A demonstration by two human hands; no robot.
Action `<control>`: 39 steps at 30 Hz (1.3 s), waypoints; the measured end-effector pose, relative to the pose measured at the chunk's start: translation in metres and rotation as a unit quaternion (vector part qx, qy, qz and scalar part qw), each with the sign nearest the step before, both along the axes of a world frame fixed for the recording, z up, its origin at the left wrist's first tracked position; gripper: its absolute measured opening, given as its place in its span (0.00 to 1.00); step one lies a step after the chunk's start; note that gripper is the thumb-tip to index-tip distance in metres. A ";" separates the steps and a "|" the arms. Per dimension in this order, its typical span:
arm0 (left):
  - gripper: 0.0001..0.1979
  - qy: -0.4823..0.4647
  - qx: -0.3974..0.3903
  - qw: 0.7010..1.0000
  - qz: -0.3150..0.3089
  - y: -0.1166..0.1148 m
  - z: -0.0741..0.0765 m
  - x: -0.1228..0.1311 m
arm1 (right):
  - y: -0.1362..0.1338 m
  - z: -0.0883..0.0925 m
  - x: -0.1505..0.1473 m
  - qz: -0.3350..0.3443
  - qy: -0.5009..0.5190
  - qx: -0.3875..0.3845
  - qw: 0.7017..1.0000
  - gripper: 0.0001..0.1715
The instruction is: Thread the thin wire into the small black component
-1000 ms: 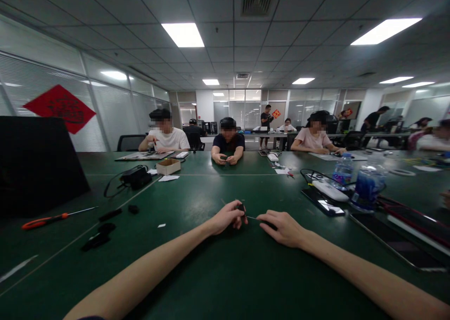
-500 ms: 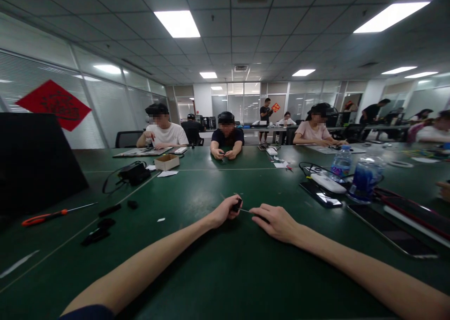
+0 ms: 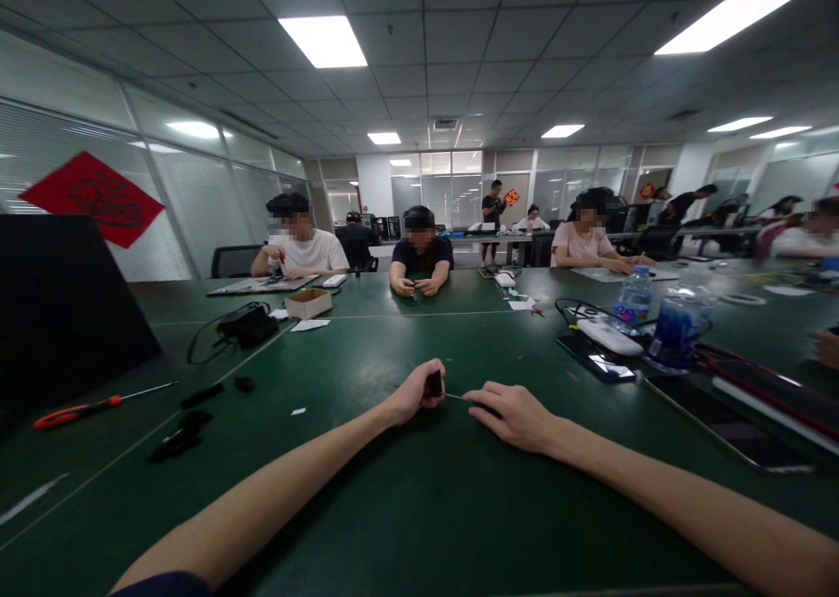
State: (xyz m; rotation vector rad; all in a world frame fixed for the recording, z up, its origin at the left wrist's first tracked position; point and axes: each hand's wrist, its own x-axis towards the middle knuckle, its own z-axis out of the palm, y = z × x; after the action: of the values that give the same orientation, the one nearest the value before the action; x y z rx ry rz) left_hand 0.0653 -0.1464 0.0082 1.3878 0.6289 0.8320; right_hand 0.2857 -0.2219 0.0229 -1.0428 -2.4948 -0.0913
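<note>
My left hand (image 3: 414, 394) is closed around a small black block-like piece (image 3: 434, 383), gripped between thumb and fingers just above the table. A thin metal shaft (image 3: 454, 396) runs between that piece and the fingertips of my right hand (image 3: 515, 415). My right hand is palm down with its fingers curled together on the shaft's other end; any handle is hidden beneath it. Whether the shaft enters the black piece or only touches it, I cannot tell. Several loose black parts (image 3: 180, 438) lie on the table to the left.
An orange-handled screwdriver (image 3: 79, 412) lies far left, near a dark panel (image 3: 72, 300). A black adapter (image 3: 246, 324) and an open cardboard box (image 3: 308, 303) sit beyond. Phones (image 3: 727, 422), a white device (image 3: 609, 336) and water bottles (image 3: 678, 326) stand right. Co-workers sit across the green table (image 3: 393, 501).
The black piece in my left hand has turned a little and now stands more upright. The view has shifted slightly; my right hand stays nearly in place on the shaft.
</note>
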 end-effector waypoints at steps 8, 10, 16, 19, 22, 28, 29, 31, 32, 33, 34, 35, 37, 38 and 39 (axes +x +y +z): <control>0.19 0.005 0.012 1.000 -0.001 0.003 -0.006 0.001 | 0.000 0.000 0.001 0.001 -0.008 -0.001 1.000 0.19; 0.20 0.012 0.014 1.000 0.003 0.004 -0.007 0.002 | -0.001 0.000 0.000 0.001 -0.008 0.001 1.000 0.20; 0.15 0.033 0.026 0.999 0.013 0.003 -0.005 0.000 | -0.002 0.002 -0.001 -0.001 -0.009 0.001 1.000 0.20; 0.15 0.039 0.026 0.999 0.015 0.001 -0.003 -0.001 | -0.002 0.001 0.000 0.000 -0.007 -0.003 1.000 0.19; 0.15 0.034 0.024 0.999 0.010 0.001 -0.003 -0.001 | -0.001 0.000 0.000 -0.003 -0.001 -0.003 1.000 0.19; 0.20 0.007 -0.001 1.000 -0.026 0.007 -0.009 0.001 | 0.000 -0.001 0.000 -0.010 0.009 -0.003 1.000 0.19; 0.20 0.006 -0.004 0.999 -0.031 0.008 -0.010 0.001 | 0.001 -0.001 0.000 -0.011 0.010 -0.003 1.000 0.19; 0.19 0.003 -0.008 0.999 -0.037 0.010 -0.011 0.001 | 0.001 -0.002 0.000 -0.011 0.010 -0.001 1.000 0.19; 0.18 0.003 -0.010 0.999 -0.037 0.010 -0.011 0.000 | 0.001 -0.002 0.000 -0.010 0.010 -0.001 1.000 0.19; 0.17 0.004 -0.012 0.999 -0.037 0.010 -0.011 0.000 | 0.001 -0.002 0.000 -0.010 0.010 -0.001 1.000 0.19; 0.16 0.006 -0.015 0.999 -0.035 0.010 -0.010 0.000 | 0.001 -0.002 0.000 -0.009 0.009 -0.002 1.000 0.19; 0.15 0.008 -0.017 0.999 -0.033 0.010 -0.010 0.000 | 0.001 -0.002 0.000 -0.008 0.008 -0.003 1.000 0.19; 0.14 0.011 -0.019 0.999 -0.029 0.009 -0.008 0.000 | 0.000 -0.001 0.000 -0.006 0.009 -0.003 1.000 0.19; 0.15 0.010 -0.019 0.999 -0.027 0.008 -0.008 0.000 | -0.001 -0.001 0.000 -0.005 0.010 -0.003 1.000 0.19; 0.15 0.009 -0.017 0.999 -0.027 0.007 -0.007 0.000 | -0.001 0.000 0.000 -0.004 0.010 -0.003 1.000 0.19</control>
State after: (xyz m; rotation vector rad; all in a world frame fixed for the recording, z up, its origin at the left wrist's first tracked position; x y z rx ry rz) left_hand 0.0657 -0.1390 0.0010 1.3762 0.6143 0.7645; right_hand 0.2856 -0.2229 0.0225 -1.0511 -2.4734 -0.0761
